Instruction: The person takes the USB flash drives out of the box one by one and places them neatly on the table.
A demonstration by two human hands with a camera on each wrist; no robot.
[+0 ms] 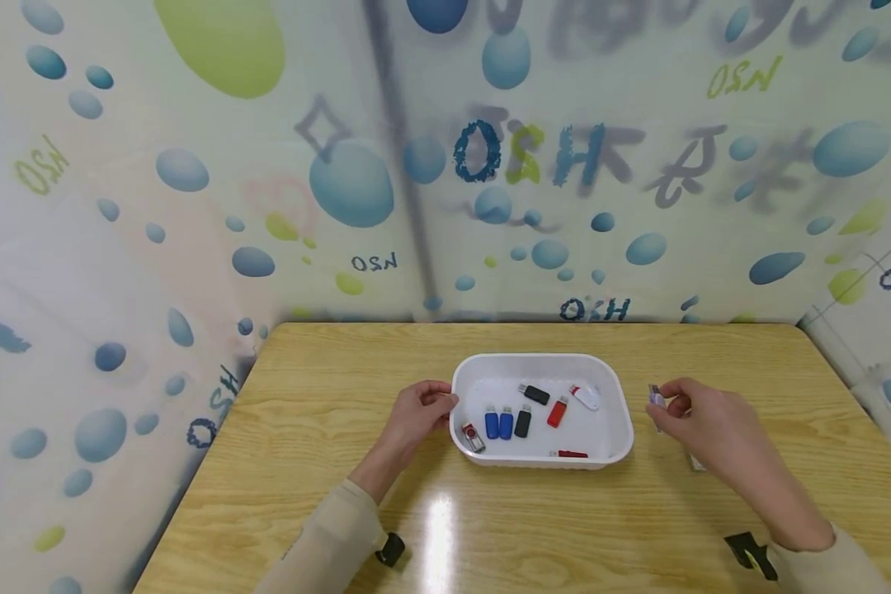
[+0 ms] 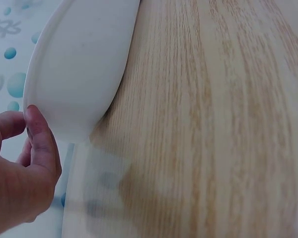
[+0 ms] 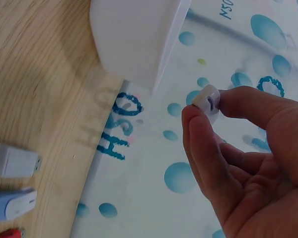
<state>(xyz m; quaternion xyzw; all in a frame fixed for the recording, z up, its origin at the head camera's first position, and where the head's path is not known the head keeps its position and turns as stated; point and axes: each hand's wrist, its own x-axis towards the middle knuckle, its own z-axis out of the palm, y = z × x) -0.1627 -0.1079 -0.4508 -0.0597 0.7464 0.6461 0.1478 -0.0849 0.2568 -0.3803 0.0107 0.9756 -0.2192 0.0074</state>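
My left hand (image 1: 414, 417) pinches the left rim of a white plastic basin (image 1: 542, 464) between thumb and fingers. In the left wrist view the fingertips lie right at the basin's (image 2: 84, 59) edge. Right of the basin, my right hand (image 1: 716, 425) holds a white USB flash drive (image 3: 208, 101) between thumb and fingertips, above the table; its metal plug points away in the head view. Inside the basin lie several USB drives: two blue ones (image 1: 492, 424), two black ones (image 1: 523, 422), a red one (image 1: 557, 412), a white-and-red one (image 1: 585, 398), and red ones along the front wall.
On the table beside the right hand, the right wrist view shows a white drive (image 3: 16, 161), a blue-and-white drive (image 3: 12, 204) and part of a red one (image 3: 9, 233). A patterned curtain (image 1: 431, 206) hangs behind the wooden table (image 1: 356, 355).
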